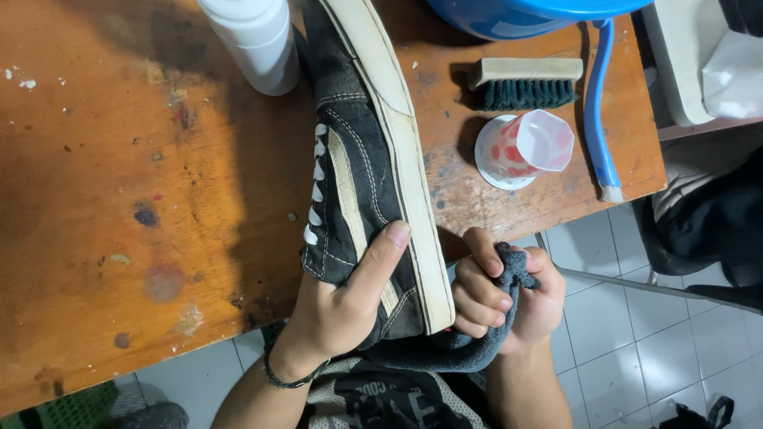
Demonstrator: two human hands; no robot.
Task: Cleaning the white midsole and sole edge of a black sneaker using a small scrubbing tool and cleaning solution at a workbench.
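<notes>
My left hand (343, 306) grips the heel end of a black canvas shoe (362, 159) with white laces, a cream side stripe and an off-white sole. The shoe lies on its side across the wooden table (119, 206), its toe pointing away from me. My thumb rests on the shoe's side near the sole. Just right of the heel, my right hand (509, 294) is closed around a dark grey cloth (469, 345), which hangs down under the shoe toward my lap.
A white plastic bottle (256, 40) stands by the shoe's toe. A scrub brush (524, 83), a tipped patterned paper cup (524, 147), a blue basin (524, 14) and a blue hose (598, 111) sit at the table's right end. White tiled floor lies below.
</notes>
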